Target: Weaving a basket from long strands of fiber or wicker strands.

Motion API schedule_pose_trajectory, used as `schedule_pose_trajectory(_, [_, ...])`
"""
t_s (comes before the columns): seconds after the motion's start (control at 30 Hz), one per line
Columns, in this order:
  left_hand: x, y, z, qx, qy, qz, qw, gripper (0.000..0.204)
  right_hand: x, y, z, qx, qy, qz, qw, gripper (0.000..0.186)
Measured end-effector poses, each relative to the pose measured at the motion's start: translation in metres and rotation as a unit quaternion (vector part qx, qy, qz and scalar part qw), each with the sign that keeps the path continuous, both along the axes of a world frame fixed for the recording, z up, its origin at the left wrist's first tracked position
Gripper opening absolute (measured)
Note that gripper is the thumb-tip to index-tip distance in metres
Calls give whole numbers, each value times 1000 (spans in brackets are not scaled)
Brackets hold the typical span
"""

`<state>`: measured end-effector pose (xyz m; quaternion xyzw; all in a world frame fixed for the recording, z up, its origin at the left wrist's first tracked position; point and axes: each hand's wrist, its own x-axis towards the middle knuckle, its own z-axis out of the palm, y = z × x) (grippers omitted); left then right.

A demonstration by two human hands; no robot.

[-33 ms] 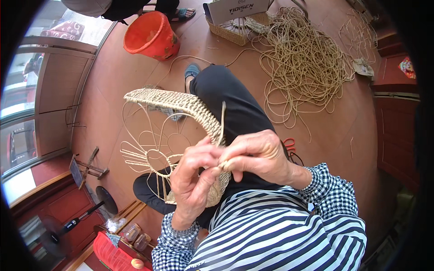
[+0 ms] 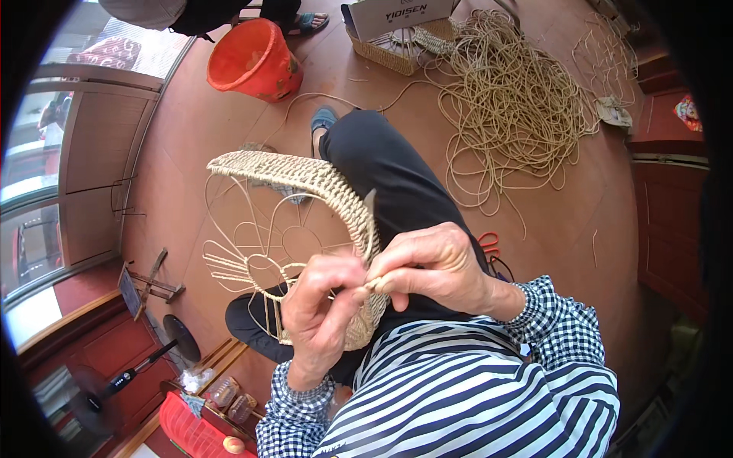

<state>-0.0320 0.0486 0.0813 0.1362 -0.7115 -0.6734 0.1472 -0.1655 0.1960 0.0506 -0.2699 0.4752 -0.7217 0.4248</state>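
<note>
A half-woven basket (image 2: 298, 171) of tan twisted cord rests on my lap, its thick woven band curving away to the far left. Thin bare ribs and a ring (image 2: 265, 275) show on its open side. At the band's near end, my right hand (image 2: 437, 267) is closed, pinching a strand of cord (image 2: 377, 284) between thumb and fingers. My left hand (image 2: 317, 309) is closed close beside it, its thumb and fingers at the same strand. Its fingertips are slightly blurred. A cord end stands up blurred just beyond the hands. My hands hide part of the weave.
A big pile of loose cord (image 2: 519, 99) lies on the floor at far right. Beyond my knee are an orange bucket (image 2: 252, 65) and another woven basket (image 2: 382, 57) with a box in it. Red-handled scissors (image 2: 489, 244) lie right of my thigh. Another person's sandalled foot (image 2: 311, 23) shows at the top.
My left hand has shifted slightly left, its fingers less overlapped with the right. The upright cord end has tipped a little left and is blurred. My right hand has hardly moved.
</note>
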Motion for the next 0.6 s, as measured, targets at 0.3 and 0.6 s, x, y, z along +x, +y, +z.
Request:
schedule_pose_trajectory(0.3, [-10, -47, -38, 8, -104, 132, 986, 14, -8, -21, -20, 118, 174, -65, 975, 19])
schedule_pose_trajectory(0.6, [-22, -46, -42, 184, -148, 66, 969, 13, -9, -24, -37, 84, 224, -74, 968, 32])
